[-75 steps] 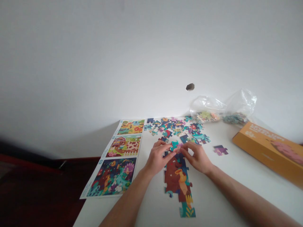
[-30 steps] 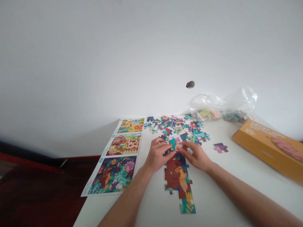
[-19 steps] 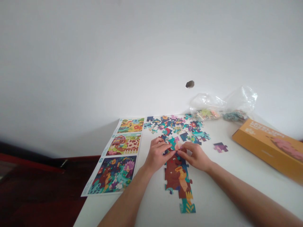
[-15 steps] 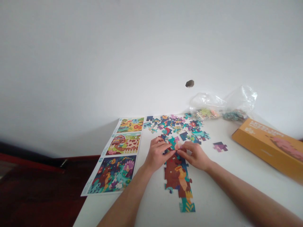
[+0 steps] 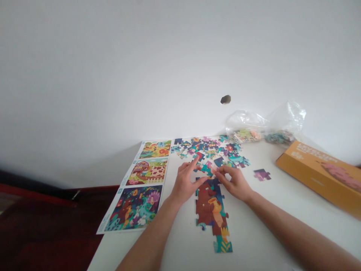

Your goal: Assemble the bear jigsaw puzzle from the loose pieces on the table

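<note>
A joined strip of jigsaw pieces (image 5: 212, 211) showing a brown bear lies on the white table (image 5: 262, 229) in front of me. My left hand (image 5: 186, 181) rests at the strip's upper left, fingers spread, index finger stretched toward the loose pieces. My right hand (image 5: 232, 181) sits at the strip's upper right, its fingertips pinched on a teal and pink puzzle piece (image 5: 208, 168) at the top of the strip. A heap of loose puzzle pieces (image 5: 210, 150) lies just beyond both hands.
A picture sheet (image 5: 141, 184) with three colourful scenes lies at the left table edge. A lone purple piece (image 5: 261, 174) sits to the right. Two clear bags of pieces (image 5: 265, 130) stand by the wall, with an orange box (image 5: 321, 175) at the right.
My left hand has let go of the piece and opened, its index finger stretching forward. My right hand has shifted slightly up and still pinches the piece.
</note>
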Available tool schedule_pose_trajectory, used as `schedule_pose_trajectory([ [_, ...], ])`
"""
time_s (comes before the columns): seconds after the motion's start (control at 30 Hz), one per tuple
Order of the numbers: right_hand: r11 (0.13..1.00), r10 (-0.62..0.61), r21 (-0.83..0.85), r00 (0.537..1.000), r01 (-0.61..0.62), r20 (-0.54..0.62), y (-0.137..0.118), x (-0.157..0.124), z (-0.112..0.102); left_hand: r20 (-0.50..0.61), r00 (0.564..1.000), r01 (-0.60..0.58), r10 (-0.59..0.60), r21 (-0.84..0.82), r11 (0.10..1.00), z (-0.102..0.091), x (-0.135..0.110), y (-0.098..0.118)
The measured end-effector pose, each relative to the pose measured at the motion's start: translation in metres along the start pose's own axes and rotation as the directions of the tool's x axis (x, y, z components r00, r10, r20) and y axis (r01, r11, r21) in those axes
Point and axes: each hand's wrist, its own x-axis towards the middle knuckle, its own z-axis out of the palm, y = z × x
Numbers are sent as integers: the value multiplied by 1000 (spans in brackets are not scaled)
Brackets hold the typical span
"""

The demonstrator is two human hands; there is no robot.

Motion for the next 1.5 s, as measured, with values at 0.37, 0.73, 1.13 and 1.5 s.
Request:
schedule_pose_trajectory([
  [0.37, 1000, -13, 10, 998, 13, 54, -2, 1, -1, 72, 992, -105, 102, 38, 994, 3, -5, -5],
  [0.73, 999, 25, 30, 999, -26, 43, 2, 0, -1, 34, 994, -106, 104, 71, 992, 3, -4, -6],
  [1.13, 999, 45, 20, 998, -46, 43, 7, 0, 1, 5, 995, -97, 97, 68, 993, 3, -4, -4],
  [1.5, 998, 57, 30, 997, -58, 51, 5, 1, 1, -5, 995, -102, 103, 77, 992, 2, -4, -4],
])
